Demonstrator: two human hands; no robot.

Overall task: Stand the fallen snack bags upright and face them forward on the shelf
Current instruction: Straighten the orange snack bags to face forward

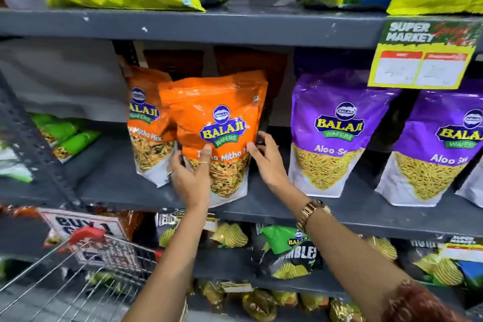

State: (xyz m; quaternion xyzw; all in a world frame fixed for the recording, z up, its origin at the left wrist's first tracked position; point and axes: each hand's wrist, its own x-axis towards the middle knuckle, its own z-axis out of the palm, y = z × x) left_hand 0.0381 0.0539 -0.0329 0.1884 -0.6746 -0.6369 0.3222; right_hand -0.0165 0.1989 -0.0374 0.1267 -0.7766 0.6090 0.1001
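Observation:
An orange Balaji snack bag [219,117] stands upright on the grey middle shelf [109,185], label facing me. My left hand [192,178] grips its lower left side, thumb across the front. My right hand [266,159] touches its right edge with fingers spread, thumb on the front. A second orange bag [146,123] leans just behind it to the left, tilted and partly hidden. More dark orange bags stand in the shadow behind.
Two purple Aloo Sev bags [332,133] [439,149] stand upright to the right. Green bags [65,136] lie at far left. A yellow price tag [423,57] hangs from the upper shelf. A wire cart [86,264] sits low left, with chip bags below.

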